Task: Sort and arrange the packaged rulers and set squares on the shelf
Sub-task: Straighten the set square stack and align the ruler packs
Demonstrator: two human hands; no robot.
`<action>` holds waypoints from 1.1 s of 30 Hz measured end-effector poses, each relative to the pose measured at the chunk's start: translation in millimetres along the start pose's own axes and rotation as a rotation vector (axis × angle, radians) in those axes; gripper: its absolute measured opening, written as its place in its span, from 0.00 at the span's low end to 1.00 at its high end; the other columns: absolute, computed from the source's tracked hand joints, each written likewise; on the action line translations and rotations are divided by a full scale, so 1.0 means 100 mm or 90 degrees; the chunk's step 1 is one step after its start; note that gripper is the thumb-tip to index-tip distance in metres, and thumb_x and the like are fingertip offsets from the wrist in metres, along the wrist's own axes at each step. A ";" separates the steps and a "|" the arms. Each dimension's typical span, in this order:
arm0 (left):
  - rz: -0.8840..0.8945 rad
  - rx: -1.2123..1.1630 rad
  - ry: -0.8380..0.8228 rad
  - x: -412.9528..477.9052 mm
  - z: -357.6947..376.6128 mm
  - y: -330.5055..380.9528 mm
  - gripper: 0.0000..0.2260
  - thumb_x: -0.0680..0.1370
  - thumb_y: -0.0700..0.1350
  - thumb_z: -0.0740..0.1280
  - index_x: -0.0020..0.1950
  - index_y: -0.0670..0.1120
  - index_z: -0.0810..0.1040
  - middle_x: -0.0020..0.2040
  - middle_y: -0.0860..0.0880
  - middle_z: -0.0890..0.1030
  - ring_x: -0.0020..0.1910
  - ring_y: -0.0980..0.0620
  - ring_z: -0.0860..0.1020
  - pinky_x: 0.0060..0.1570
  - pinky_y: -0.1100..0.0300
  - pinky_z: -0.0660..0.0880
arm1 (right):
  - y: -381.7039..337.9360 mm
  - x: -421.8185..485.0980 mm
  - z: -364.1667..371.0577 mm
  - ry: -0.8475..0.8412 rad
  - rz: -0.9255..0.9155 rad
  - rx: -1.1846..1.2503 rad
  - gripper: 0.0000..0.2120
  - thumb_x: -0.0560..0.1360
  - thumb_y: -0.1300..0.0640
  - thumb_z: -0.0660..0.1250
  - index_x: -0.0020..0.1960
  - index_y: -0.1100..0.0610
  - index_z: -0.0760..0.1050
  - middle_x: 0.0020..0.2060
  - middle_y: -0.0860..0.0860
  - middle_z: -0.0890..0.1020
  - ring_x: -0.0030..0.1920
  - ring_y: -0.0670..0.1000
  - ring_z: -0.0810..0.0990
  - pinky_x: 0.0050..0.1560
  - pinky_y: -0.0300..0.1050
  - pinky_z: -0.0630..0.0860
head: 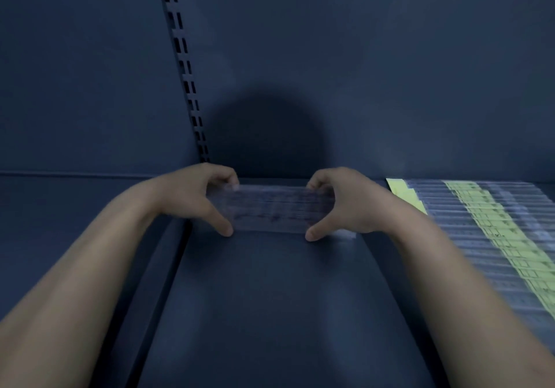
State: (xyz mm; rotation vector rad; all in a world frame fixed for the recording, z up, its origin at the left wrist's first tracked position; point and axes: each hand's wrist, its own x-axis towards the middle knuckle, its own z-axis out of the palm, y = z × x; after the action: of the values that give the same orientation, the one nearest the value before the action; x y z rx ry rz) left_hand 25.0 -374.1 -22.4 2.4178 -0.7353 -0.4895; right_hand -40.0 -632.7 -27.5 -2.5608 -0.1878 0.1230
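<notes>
Dark blue shelf (270, 297) fills the frame. At the centre, the left hand (198, 195) and the right hand (345, 200) each pinch one end of a clear ruler pack (270, 207); its long axis runs left to right. Sorted packs (486, 237) lie at right, nearer the right hand.

The shelf (270, 297) and back panel (360, 57) look like matt dark-blue painted metal. At 3 o'clock, rulers (495, 237) lie in glossy clear plastic with yellow-green paper inserts.
</notes>
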 end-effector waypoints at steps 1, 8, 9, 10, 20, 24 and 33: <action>0.003 -0.012 0.016 -0.01 -0.01 -0.02 0.18 0.61 0.46 0.83 0.44 0.54 0.78 0.46 0.54 0.82 0.46 0.52 0.80 0.47 0.55 0.76 | 0.01 0.00 0.00 0.017 -0.006 0.002 0.27 0.55 0.50 0.82 0.49 0.45 0.74 0.48 0.41 0.77 0.50 0.44 0.76 0.48 0.42 0.75; 0.071 -0.083 0.169 0.04 -0.03 -0.11 0.11 0.64 0.45 0.81 0.43 0.53 0.83 0.42 0.54 0.85 0.43 0.57 0.82 0.47 0.60 0.77 | 0.13 0.06 -0.02 0.144 -0.036 0.068 0.19 0.58 0.53 0.82 0.44 0.46 0.77 0.40 0.41 0.81 0.44 0.43 0.78 0.43 0.36 0.74; 0.060 -0.086 0.170 0.05 -0.02 -0.14 0.12 0.65 0.45 0.81 0.44 0.53 0.83 0.43 0.55 0.84 0.43 0.58 0.82 0.46 0.63 0.76 | 0.16 0.06 -0.01 0.131 -0.026 0.076 0.19 0.58 0.54 0.82 0.45 0.46 0.78 0.40 0.41 0.81 0.44 0.42 0.78 0.42 0.34 0.73; 0.040 -0.093 0.165 0.06 0.00 -0.18 0.12 0.65 0.45 0.81 0.45 0.53 0.83 0.44 0.55 0.84 0.44 0.60 0.81 0.45 0.67 0.74 | 0.20 0.07 -0.01 0.118 -0.012 0.085 0.19 0.59 0.55 0.82 0.46 0.47 0.79 0.42 0.42 0.81 0.45 0.42 0.78 0.43 0.33 0.72; -0.031 -0.417 0.229 0.31 0.28 -0.21 0.21 0.64 0.26 0.74 0.46 0.49 0.84 0.50 0.49 0.84 0.52 0.50 0.81 0.52 0.58 0.77 | 0.25 0.19 0.12 0.126 0.076 0.434 0.22 0.57 0.78 0.72 0.42 0.55 0.80 0.35 0.52 0.77 0.33 0.49 0.74 0.33 0.39 0.72; -0.054 -0.492 0.243 0.33 0.31 -0.18 0.22 0.64 0.22 0.69 0.44 0.48 0.83 0.49 0.46 0.82 0.46 0.50 0.79 0.40 0.59 0.75 | 0.24 0.24 0.13 0.146 0.058 0.470 0.22 0.56 0.79 0.70 0.39 0.55 0.80 0.30 0.50 0.75 0.29 0.46 0.71 0.27 0.36 0.70; -0.027 -0.267 0.149 0.20 0.14 -0.22 0.17 0.67 0.33 0.76 0.51 0.48 0.83 0.50 0.50 0.84 0.51 0.53 0.81 0.53 0.62 0.77 | 0.31 0.16 0.01 0.071 0.070 0.425 0.22 0.60 0.78 0.67 0.47 0.57 0.80 0.37 0.50 0.79 0.34 0.49 0.76 0.35 0.40 0.73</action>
State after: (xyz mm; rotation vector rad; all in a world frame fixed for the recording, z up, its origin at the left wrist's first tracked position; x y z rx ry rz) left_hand 42.3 -375.9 -50.2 2.0532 -0.4299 -0.3307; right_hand -21.3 -655.7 -45.7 -1.9043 0.0379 0.0684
